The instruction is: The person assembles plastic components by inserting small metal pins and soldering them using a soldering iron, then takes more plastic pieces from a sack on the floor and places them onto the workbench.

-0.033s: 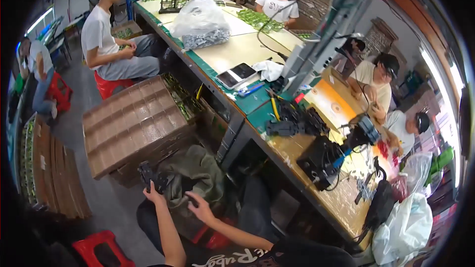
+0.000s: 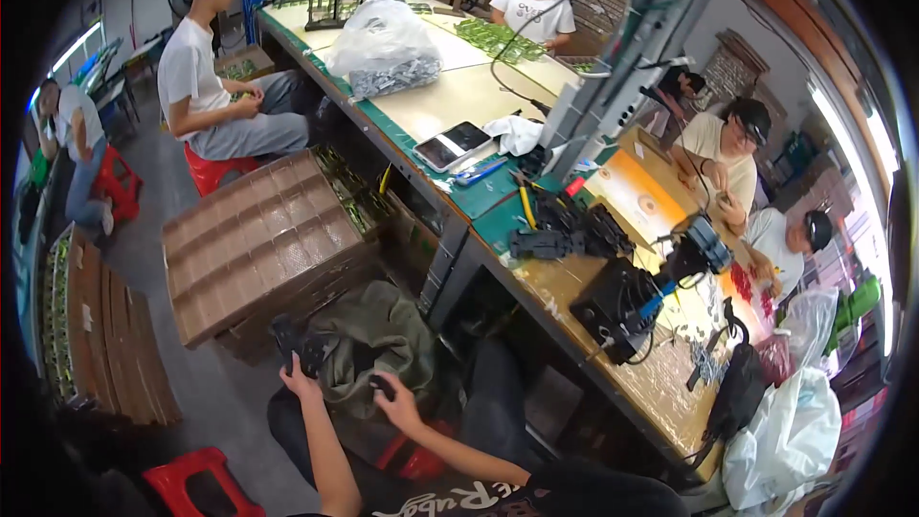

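My left hand point(image 2: 302, 383) is closed round the lower end of a black blocky part point(image 2: 286, 333), held upright over the floor. Its exact kind is too blurred to tell. My right hand point(image 2: 400, 410) pinches a small black piece point(image 2: 383, 385) between thumb and fingers, a little apart from the left hand. Beyond and between both hands lies a crumpled olive-green cloth point(image 2: 388, 349). Dark pieces beside the black part, near its edge, are hard to make out.
Stacked brown trays point(image 2: 254, 249) stand ahead on the left. The workbench point(image 2: 622, 397) runs diagonally on my right, holding black parts point(image 2: 550, 244), a phone point(image 2: 438, 151) and a bagged pile point(image 2: 388, 72). A red stool point(image 2: 163, 483) stands near left. Several people sit around.
A small black piece now shows in my right hand, whose fingers were spread and seemed bare before. The black part in my left hand has turned slightly.
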